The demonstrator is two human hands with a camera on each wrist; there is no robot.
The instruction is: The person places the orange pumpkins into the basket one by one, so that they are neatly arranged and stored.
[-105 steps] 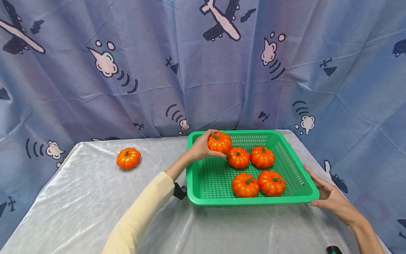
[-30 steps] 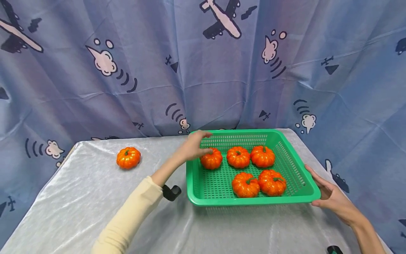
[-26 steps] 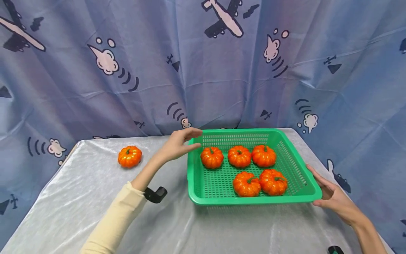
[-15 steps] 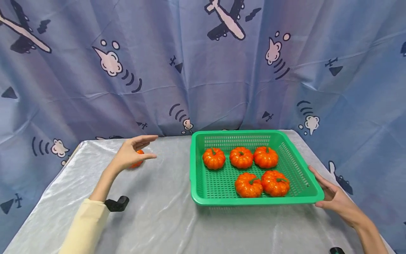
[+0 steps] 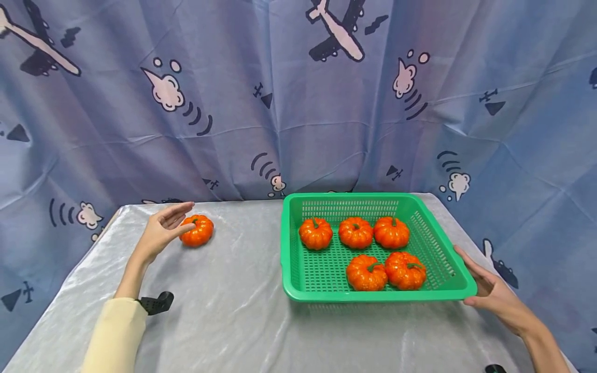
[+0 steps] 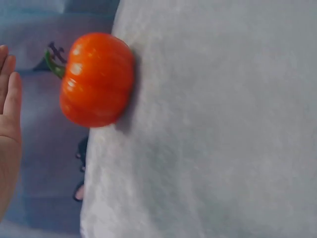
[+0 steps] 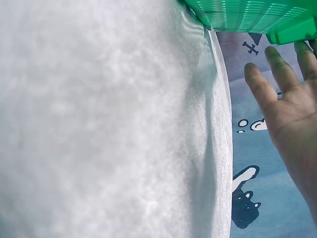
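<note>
My left hand (image 5: pixel 160 232) is held with fingers and thumb apart, just left of a small orange pumpkin (image 5: pixel 199 231) on the table. Thumb and fingertips reach in front of its left edge. In the left wrist view a gap separates the fingers (image 6: pixel 14 96) from that pumpkin (image 6: pixel 96 79), whose green stem points left. My right hand (image 5: pixel 496 298) rests at the near right corner of a green plastic basket (image 5: pixel 368 296), fingers extended along its side. In the right wrist view some fingertips meet the rim and others stand free. Several pumpkins (image 5: pixel 356 233) lie inside the basket.
A pale grey velvety cloth (image 5: pixel 224 295) covers the table. Behind it hangs a blue curtain (image 5: pixel 233 103) with airplane prints. A black strap mount (image 5: pixel 157 303) sticks out from the left wrist.
My left hand placed a pumpkin in the basket's back left, let it go, and moved left to the lone pumpkin on the cloth. My right hand stayed at the basket.
</note>
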